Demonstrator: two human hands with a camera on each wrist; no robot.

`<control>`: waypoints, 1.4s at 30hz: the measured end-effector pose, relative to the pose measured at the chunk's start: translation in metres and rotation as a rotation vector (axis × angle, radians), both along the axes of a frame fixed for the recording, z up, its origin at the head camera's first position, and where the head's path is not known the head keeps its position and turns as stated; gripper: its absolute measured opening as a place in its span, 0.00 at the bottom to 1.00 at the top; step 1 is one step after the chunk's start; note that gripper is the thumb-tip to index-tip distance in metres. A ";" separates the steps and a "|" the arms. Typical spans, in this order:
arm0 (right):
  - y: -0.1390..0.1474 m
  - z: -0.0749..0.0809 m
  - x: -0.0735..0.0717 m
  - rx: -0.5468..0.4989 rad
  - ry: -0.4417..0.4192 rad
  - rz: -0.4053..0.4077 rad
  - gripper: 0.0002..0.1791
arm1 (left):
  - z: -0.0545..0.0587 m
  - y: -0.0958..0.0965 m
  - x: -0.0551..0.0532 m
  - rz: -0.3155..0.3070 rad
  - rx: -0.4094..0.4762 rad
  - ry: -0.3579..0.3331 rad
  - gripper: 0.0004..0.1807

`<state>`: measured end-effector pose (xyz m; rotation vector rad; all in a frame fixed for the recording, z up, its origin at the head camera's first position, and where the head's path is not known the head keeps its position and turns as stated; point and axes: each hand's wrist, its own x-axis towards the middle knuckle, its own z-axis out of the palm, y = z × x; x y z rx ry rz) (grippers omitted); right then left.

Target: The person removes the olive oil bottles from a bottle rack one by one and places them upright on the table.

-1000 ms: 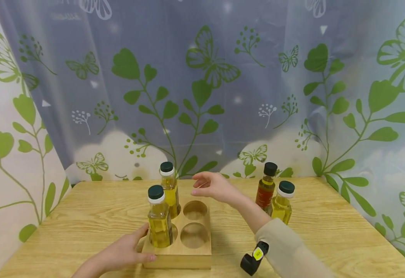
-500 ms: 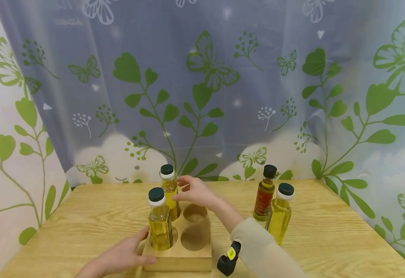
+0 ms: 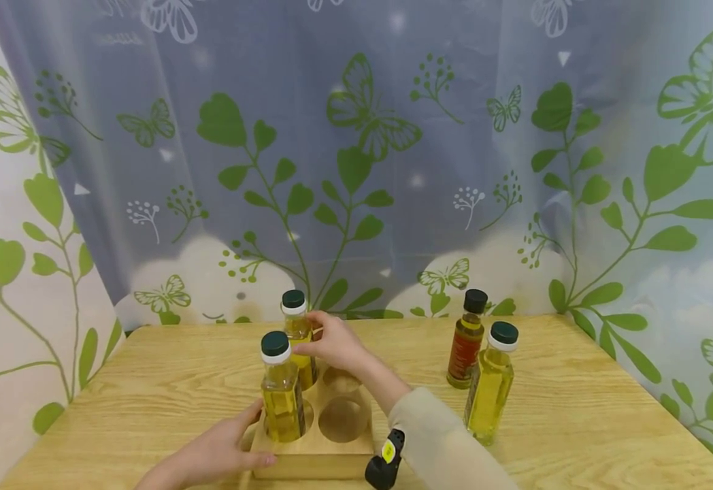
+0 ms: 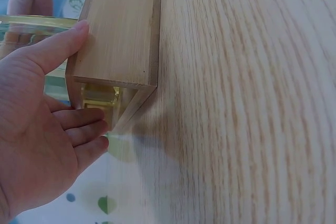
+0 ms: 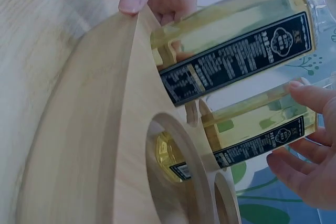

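Note:
A wooden bottle rack (image 3: 313,466) with round holes stands at the front of the table. My left hand (image 3: 212,449) grips its front left corner, with the thumb (image 4: 71,38) on the front face and the fingers at the side. In the rack's left holes stand two dark-green-capped oil bottles, a front bottle (image 3: 282,412) and a rear bottle (image 3: 297,329). My right hand (image 3: 337,347) holds the rear bottle, thumb on the near side and fingers curved round the other; in the right wrist view its dark label (image 5: 262,142) shows. Both right holes hold nothing.
To the right on the wooden table (image 3: 167,381) stand a black-capped bottle (image 3: 463,357) with a red label and another green-capped oil bottle (image 3: 492,395). A leaf-and-butterfly patterned curtain (image 3: 418,204) hangs behind the table. A black camera (image 3: 386,461) sits at my right wrist.
My right hand has moved left from above the rack's right holes to the rear oil bottle and now holds it. The left hand stays on the rack corner.

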<state>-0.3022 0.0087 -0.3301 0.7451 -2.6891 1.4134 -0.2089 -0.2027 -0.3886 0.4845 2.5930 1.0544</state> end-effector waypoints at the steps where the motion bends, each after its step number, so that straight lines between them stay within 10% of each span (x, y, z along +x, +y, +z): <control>1: 0.000 0.000 0.000 0.010 0.005 -0.009 0.32 | 0.000 0.000 0.000 -0.003 0.001 0.001 0.54; 42: 0.104 0.056 0.008 -0.098 -0.014 -0.181 0.36 | 0.003 0.001 0.001 0.006 -0.008 -0.009 0.54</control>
